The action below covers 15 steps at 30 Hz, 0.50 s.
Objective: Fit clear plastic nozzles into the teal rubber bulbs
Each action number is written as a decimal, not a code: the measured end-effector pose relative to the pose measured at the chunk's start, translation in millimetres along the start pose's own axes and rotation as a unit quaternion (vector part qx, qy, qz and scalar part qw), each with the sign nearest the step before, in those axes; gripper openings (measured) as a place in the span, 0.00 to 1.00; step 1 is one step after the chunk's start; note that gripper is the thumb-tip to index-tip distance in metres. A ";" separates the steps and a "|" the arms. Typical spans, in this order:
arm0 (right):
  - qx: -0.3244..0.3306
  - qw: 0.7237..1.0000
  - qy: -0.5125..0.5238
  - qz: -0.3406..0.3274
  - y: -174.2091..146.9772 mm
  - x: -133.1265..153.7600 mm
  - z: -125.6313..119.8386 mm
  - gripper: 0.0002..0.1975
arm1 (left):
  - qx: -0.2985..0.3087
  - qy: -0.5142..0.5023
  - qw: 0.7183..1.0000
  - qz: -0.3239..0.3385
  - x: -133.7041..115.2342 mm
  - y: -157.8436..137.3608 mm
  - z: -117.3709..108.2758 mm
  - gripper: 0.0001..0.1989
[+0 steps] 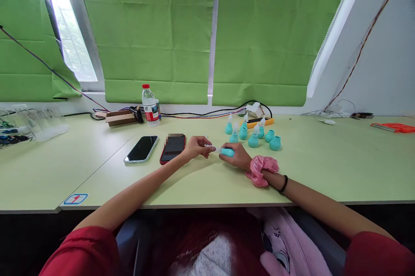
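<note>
My right hand (238, 157) grips a small teal pot (228, 152) turned on its side, its narrow whitish end facing left. Opposite it, my left hand (197, 148) pinches a small white piece (210, 147), too small to make out fully. A short gap seems to separate the two. Behind my right hand stand several teal pots with white flame-shaped tips, among them a tipped pot (253, 140). To their right are two pots without tips, one a bare teal pot (275, 143) with a dark opening.
Left of my hands lie a red-edged phone (173, 148) and a light-framed phone (141, 149). Farther back are a water bottle (151, 107), a cardboard box (120, 117), a yellow-handled cutter (259, 123) and cables. An orange tool (394, 127) lies far right, clear plastic packaging (47, 124) far left.
</note>
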State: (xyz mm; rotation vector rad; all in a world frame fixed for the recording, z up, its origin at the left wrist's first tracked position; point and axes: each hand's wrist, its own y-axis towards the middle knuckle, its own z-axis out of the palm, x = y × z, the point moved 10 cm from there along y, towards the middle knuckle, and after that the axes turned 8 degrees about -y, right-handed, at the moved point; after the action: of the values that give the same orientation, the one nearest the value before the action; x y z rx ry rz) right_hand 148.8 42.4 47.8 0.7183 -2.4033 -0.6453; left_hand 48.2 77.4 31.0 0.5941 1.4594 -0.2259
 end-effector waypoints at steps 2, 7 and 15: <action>-0.005 1.000 0.000 -0.003 -1.1 2.9 -1.0 0.09 | 0.007 -0.002 1.000 -0.002 -0.8 -0.8 0.4 0.17; 0.010 1.000 0.025 0.014 -1.1 -1.8 3.2 0.11 | 0.026 -0.015 0.999 -0.021 1.7 -1.1 -2.7 0.19; 0.116 0.977 0.142 0.109 -3.5 -19.1 21.7 0.13 | 0.058 -0.024 0.996 -0.071 9.3 -2.2 1.4 0.24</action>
State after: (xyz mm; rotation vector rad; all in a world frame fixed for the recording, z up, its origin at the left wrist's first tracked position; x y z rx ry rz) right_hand 150.2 57.6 23.0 0.5831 -2.2652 -0.1601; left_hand 49.4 76.8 21.4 0.5758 1.4501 -0.4355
